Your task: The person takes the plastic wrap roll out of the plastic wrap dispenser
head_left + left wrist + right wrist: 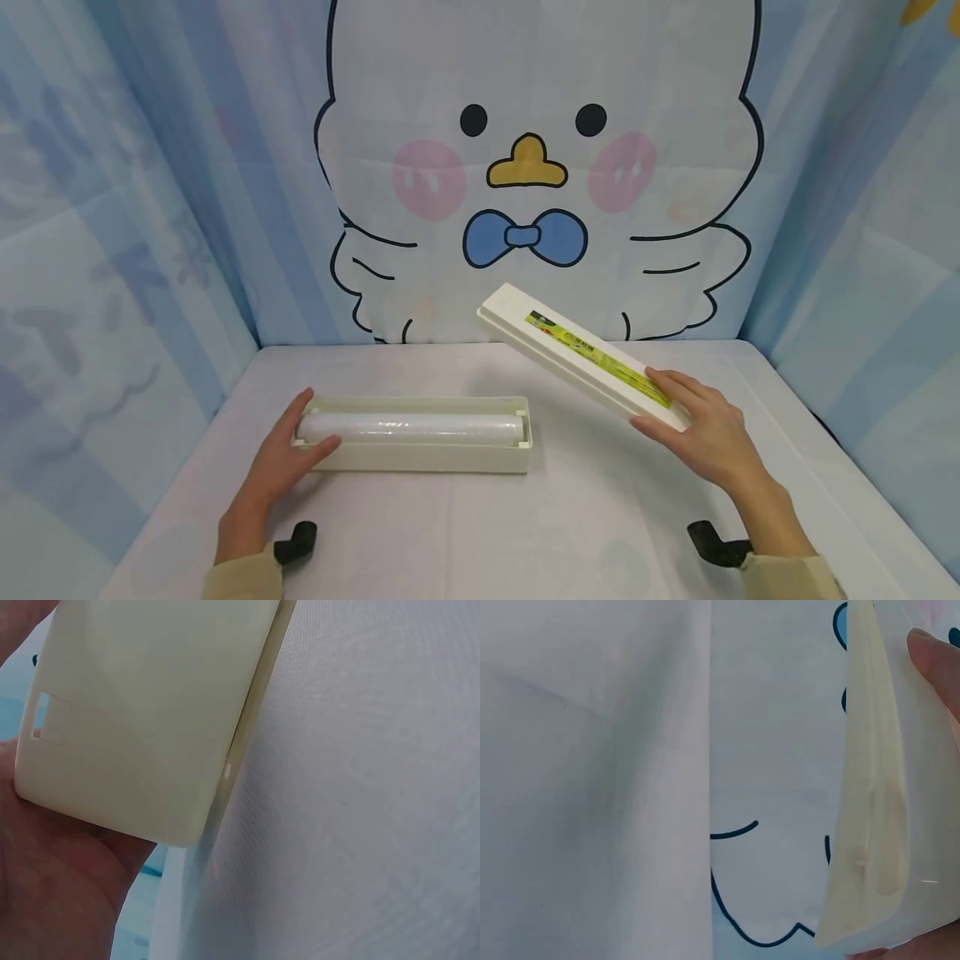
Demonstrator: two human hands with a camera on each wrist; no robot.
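On the white table lies an open-topped cream box (427, 459), with a roll of cling film (420, 428) inside it. My left hand (279, 468) grips the box's left end, thumb at the front and fingers at the back. That end, with a small slot in it, fills much of the left wrist view, where the box (142, 727) sits close to the cloth. Held in the air to the right is a long white lid (573, 365) with a green and yellow label. My right hand (708, 435) pinches its near right end; the far end tilts up leftward.
A white cloth covers the table (465, 533). Behind it hangs a curtain (525, 292) printed with a cartoon bird, and blue striped curtains (112, 250) close in the sides. A black strap piece (296, 543) shows at each wrist.
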